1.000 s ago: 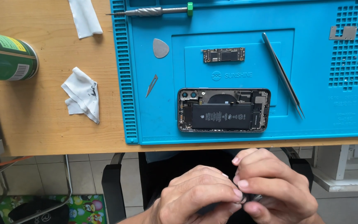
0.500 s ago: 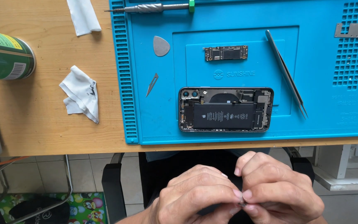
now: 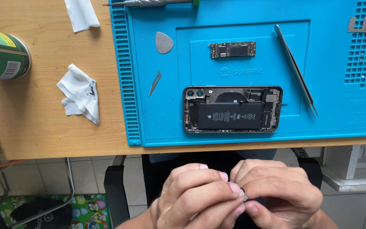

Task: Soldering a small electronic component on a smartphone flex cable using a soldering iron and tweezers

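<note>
Hands: left (image 3: 195,199), right (image 3: 276,197) grip pinching small dark part (image 3: 243,195) between fingertips, below table edge.

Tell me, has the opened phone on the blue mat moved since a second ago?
No. The opened phone keeps its place beside the tweezers on the blue mat.

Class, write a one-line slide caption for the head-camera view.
Left hand and right hand pinch a small dark part below the desk edge; opened phone lies on the blue mat.
</note>
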